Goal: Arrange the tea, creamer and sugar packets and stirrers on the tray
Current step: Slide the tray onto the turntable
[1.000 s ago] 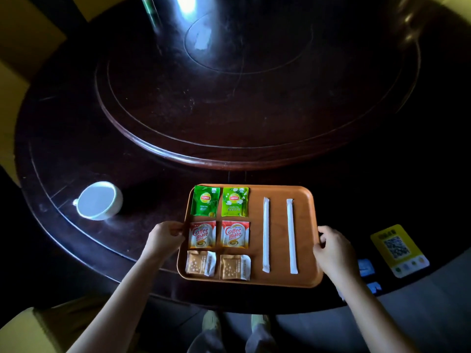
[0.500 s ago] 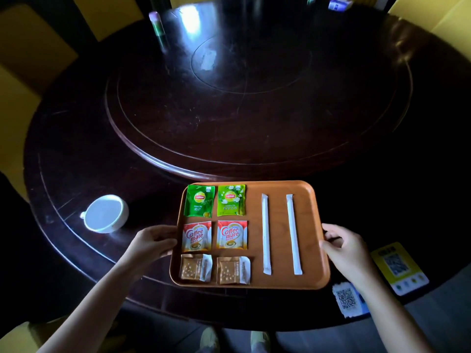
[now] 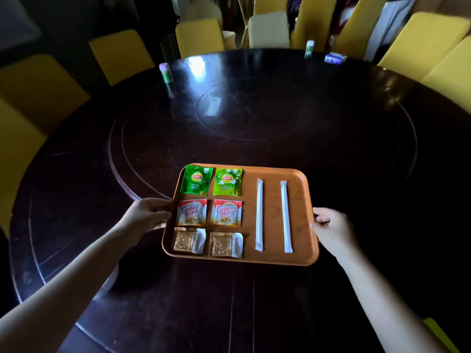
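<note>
tray: the orange-brown rounded-rectangle wooden tray (image 3: 274, 259) sits between your two hands, over the dark round wooden table (image 3: 254, 123); can't tell if it's lifted or resting.
left hand: your left hand (image 3: 146, 216) grips the left rim, thumb on top, fingers curled under, just beside the left creamer packet.
right hand: your right hand (image 3: 334, 231) is closed on the right rim, fingertips (image 3: 319, 217) hooked over the edge, well apart from the nearer stirrer.
load: two green Lipton tea packets (image 3: 196, 180) at the far side from your fingers, two red-and-white Coffee-mate creamer packets (image 3: 226, 213) level with them, two brown sugar packets (image 3: 189, 240) nearest you, and two long white paper-wrapped stirrers (image 3: 259, 214) toward your right hand.
handling: I'd guess a stiff, light tray; the packets are loose and light, the wood looks smooth, so a tilt will slide them (stirrers could roll first).
hold: keep to the mid-side rims and keep it level.
room: open dark tabletop ahead and to both sides; the rim is shallow; the raised round turntable edge (image 3: 119, 159) lies just beyond your left fingers, so don't catch a corner on it.
</note>
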A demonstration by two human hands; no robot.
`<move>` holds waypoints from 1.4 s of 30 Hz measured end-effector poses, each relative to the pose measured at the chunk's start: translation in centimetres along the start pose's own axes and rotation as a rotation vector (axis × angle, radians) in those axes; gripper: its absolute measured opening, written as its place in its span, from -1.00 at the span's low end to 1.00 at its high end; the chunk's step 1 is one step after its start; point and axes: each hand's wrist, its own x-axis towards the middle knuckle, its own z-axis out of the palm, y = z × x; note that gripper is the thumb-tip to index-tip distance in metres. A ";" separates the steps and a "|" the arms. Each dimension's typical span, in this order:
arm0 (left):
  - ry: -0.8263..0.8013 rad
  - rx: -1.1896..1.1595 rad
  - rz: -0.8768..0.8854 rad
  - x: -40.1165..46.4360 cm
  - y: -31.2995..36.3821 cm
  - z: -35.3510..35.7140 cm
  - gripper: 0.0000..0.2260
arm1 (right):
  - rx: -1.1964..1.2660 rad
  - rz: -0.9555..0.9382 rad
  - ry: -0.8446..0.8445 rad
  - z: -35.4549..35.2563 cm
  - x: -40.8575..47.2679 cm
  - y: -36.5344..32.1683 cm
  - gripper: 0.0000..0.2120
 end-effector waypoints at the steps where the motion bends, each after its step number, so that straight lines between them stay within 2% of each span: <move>1: 0.006 0.025 0.014 1.0 0.5 0.1 -0.70 | -0.008 -0.007 0.016 0.2 1.1 -0.3 -0.73; 7: 0.026 0.077 0.032 6.4 2.3 1.2 -0.71 | -0.084 -0.027 0.075 1.5 7.2 -1.4 -0.80; 13: 0.070 0.132 0.039 10.1 1.8 2.1 -0.71 | -0.121 0.014 0.075 3.0 10.7 -0.9 -0.78; 16: 0.078 0.162 0.021 11.0 1.1 2.3 -0.72 | -0.129 0.060 0.060 3.9 11.6 -0.7 -0.68; 23: 0.068 0.261 0.041 12.1 0.2 2.5 -0.71 | -0.222 0.052 0.062 4.8 12.3 -0.4 -0.85; 31: 0.039 0.317 0.079 11.9 -0.1 3.4 -0.74 | -0.220 0.097 0.068 4.9 12.0 0.9 -0.77; 42: 0.038 0.060 -0.063 11.6 -0.3 2.9 -0.74 | -0.050 0.226 0.022 3.7 11.5 0.0 -0.67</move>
